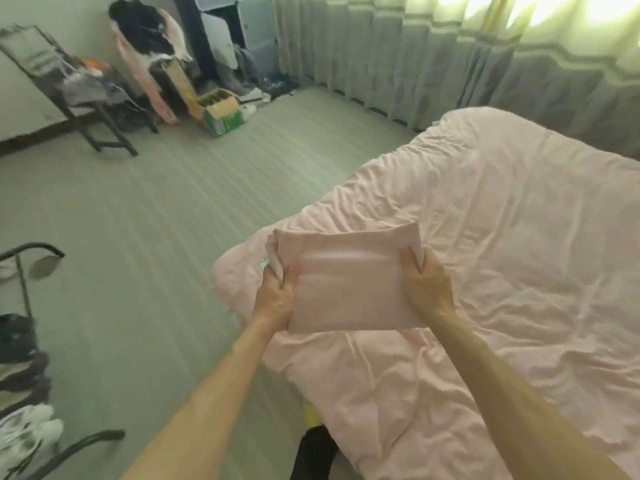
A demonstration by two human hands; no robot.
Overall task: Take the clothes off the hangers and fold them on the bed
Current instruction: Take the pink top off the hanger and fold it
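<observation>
1. One folded garment (346, 282) in play here: a flat pink rectangle, held up just above the near corner of the bed (502, 209).
2. Two hands on it, one on each side. The left hand (275, 299) is clamped on the left edge, fingers curled into the bunched layers there.
3. The right hand (429, 284) grips the right edge, thumb on top and the other fingers tucked underneath.
4. One bed, with a rumpled pink cover (nearly the same pink as the garment, so the bundle's outline is easy to lose against it).
5. Over in the far corner stands one dark chair (86, 109) with loose things piled on its seat; they are too blurred to count.
6. Just beside it is one heap of dark and pink clothes (145, 32), and one open cardboard box (221, 110) sits on the floor (138, 209).
7. One long pale curtain (381, 50) runs along the wall behind the bed.
8. One dark metal rack (22, 271) shows at the left edge, with blurred clothing below it.
</observation>
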